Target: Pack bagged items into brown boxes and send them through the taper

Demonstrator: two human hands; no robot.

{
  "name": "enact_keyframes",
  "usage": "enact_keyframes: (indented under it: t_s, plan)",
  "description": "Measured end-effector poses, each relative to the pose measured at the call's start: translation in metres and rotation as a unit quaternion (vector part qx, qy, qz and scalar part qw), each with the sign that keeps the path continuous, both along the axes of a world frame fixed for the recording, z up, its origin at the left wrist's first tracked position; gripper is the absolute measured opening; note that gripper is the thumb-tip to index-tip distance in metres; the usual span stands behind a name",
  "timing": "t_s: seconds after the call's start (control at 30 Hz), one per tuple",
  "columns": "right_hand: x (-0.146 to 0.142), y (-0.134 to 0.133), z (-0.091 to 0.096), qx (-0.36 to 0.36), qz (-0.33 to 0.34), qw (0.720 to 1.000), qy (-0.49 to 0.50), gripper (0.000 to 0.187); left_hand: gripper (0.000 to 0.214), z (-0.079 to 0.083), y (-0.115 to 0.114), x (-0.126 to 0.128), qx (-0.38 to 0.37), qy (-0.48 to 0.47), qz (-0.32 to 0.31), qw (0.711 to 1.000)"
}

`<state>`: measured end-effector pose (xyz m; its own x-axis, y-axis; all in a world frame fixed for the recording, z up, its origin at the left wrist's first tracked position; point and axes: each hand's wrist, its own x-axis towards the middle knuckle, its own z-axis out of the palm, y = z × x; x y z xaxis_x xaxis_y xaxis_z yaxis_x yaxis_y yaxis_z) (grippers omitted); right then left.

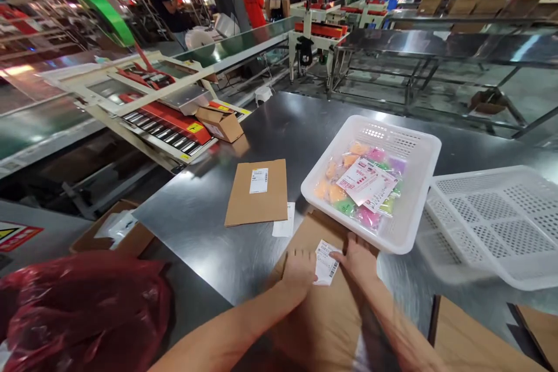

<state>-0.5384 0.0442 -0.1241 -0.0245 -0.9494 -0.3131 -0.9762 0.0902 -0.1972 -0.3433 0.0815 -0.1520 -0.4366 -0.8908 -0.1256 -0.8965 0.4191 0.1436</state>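
My hands lie on a brown kraft mailer point(314, 317) at the near edge of the steel table point(204, 226). My left hand point(299, 273) rests flat on the mailer, its fingers next to a white barcode label point(326, 263). The fingertips of my right hand point(357, 258) touch the label's upper corner, though a firm grip cannot be made out. Just beyond my right hand stands a white plastic basket point(418, 186) holding colourful bagged goods point(344, 180) and printed slips point(365, 183).
A second white basket point(488, 226) tilts at the right. Farther along the table lie a labelled kraft mailer point(257, 192), a white slip point(284, 220) and a cardboard box point(220, 123). A red plastic bag point(82, 314) lies at the near left. Conveyor machinery and two co-workers stand behind.
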Motion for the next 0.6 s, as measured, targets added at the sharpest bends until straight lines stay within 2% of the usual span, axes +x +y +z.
enact_keyframes:
  t_s: [0.07, 0.13, 0.23, 0.43, 0.6]
  plan:
    - [-0.009, 0.004, -0.002, -0.039, -0.009, 0.999, 0.014, 0.059, 0.024, 0.002, 0.021, 0.001, -0.014, 0.005, -0.074, 0.997]
    - [-0.014, 0.009, -0.003, -0.054, 0.019, 0.998, -0.003, 0.046, 0.034, -0.002, 0.042, 0.004, -0.025, 0.017, -0.144, 0.989]
    - [-0.008, 0.014, -0.001, -0.036, 0.065, 0.997, -0.029, 0.038, 0.044, -0.015, 0.064, 0.013, -0.063, 0.037, -0.185, 0.980]
    - [0.014, -0.003, 0.003, -0.013, 0.097, 0.995, -0.008, 0.022, 0.033, -0.035, 0.074, 0.027, -0.188, 0.088, -0.224, 0.952]
    - [0.015, -0.002, 0.006, -0.039, 0.141, 0.989, -0.002, 0.027, 0.040, -0.044, 0.076, 0.030, -0.164, 0.068, -0.258, 0.950]
